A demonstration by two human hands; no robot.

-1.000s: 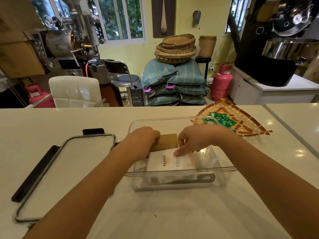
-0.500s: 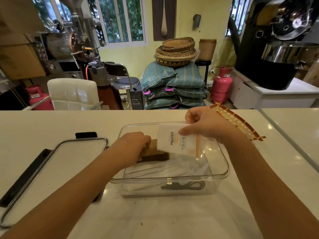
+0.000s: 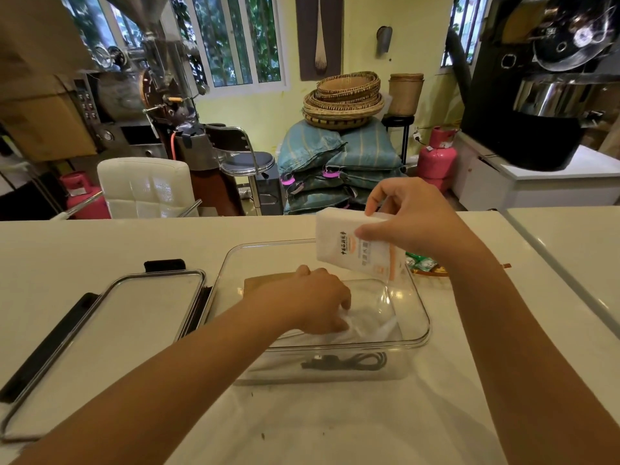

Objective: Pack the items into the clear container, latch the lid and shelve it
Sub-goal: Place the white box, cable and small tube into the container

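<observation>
1 hand [image 3: 407,223] lifts white packet [image 3: 355,250].

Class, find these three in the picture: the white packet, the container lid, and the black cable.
white packet [image 3: 349,250], head view, printed front face.
container lid [image 3: 110,333], head view, clear centre panel.
black cable [image 3: 349,361], head view, coiled middle, seen through the container's front wall.
</observation>
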